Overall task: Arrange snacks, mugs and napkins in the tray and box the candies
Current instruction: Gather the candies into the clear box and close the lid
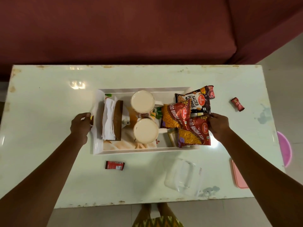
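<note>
A white tray (144, 151) sits mid-table. It holds two cream mugs (142, 102) (146, 133) and white napkins (108, 119) in a wooden holder. At its right end lie a salted peanuts packet (196, 102) and two red sev packets (173, 117) (193, 135). My right hand (218, 126) pinches the top edge of the nearer sev packet. My left hand (81, 126) is at the tray's left rim, fingers closed on a small dark candy (91, 120). Loose red candies lie in front of the tray (114, 165), at the far right (237, 104) and beside the peanuts (211, 92).
A clear plastic box (183, 176) stands open near the front right of the table, with its pink lid (237, 175) at the right edge. A pink bowl (286, 148) shows beyond that edge. A maroon sofa (114, 30) runs behind the table.
</note>
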